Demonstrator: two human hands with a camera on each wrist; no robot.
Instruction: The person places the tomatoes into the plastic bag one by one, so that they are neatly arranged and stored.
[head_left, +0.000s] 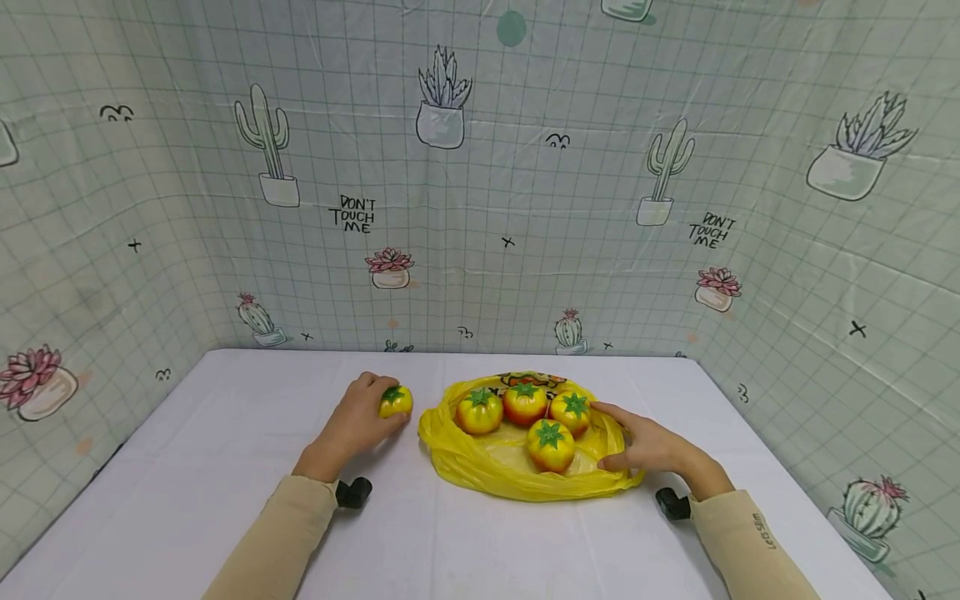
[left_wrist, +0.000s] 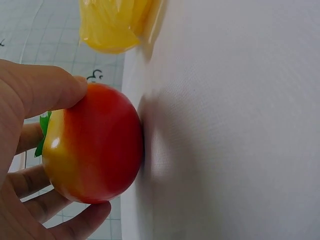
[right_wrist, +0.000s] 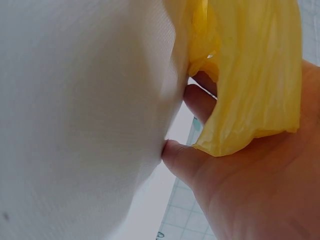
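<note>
My left hand [head_left: 365, 417] grips a yellow-and-red tomato [left_wrist: 100, 145] with a green leafy top, left of a yellow plastic bag [head_left: 480, 477]. In the left wrist view, the thumb presses one side of the tomato and the fingers curl round the other. It sits on or just above the white table; I cannot tell which. Several similar tomatoes [head_left: 551, 446] lie on the spread bag. At the bag's right side, my right hand [head_left: 652, 443] curves thumb and fingers round its edge. The bag's crumpled film [right_wrist: 255, 75] covers part of that palm in the right wrist view.
A white cloth covers the table [head_left: 465, 550]. Behind and on both sides stands a grid-patterned curtain [head_left: 487, 192] printed with cacti. Black wrist mounts [head_left: 354, 492] sit at both cuffs, close to the tabletop.
</note>
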